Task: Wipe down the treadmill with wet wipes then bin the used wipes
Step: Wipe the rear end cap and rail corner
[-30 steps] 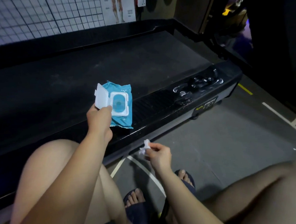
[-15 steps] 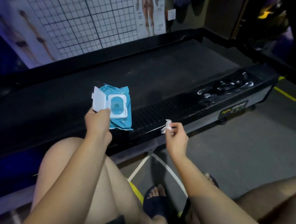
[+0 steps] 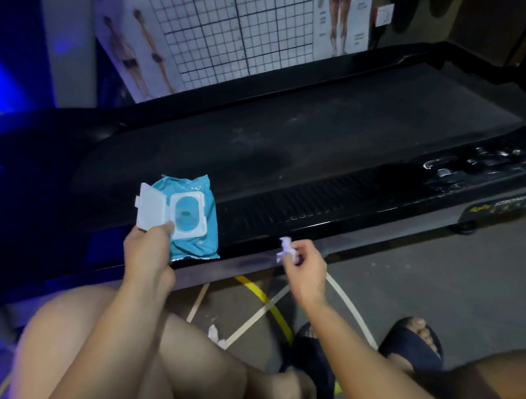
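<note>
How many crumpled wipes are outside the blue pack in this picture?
2. The first wipe is pinched in the right hand. The second wipe lies on the floor beside the left leg, partly covered; more may be hidden there.

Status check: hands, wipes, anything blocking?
Left hand holds wipes pack, lid open, on treadmill rail. Right hand pinches small wipe scrap. Crumpled wipe on floor; no bin in view.

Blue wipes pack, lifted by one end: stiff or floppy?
Likely floppy: the blue crinkled plastic wet-wipe pack looks soft-walled, so probably sags. Its open white hinged lid may flap. Probably won't roll, lying flat on the black treadmill rail.
</note>
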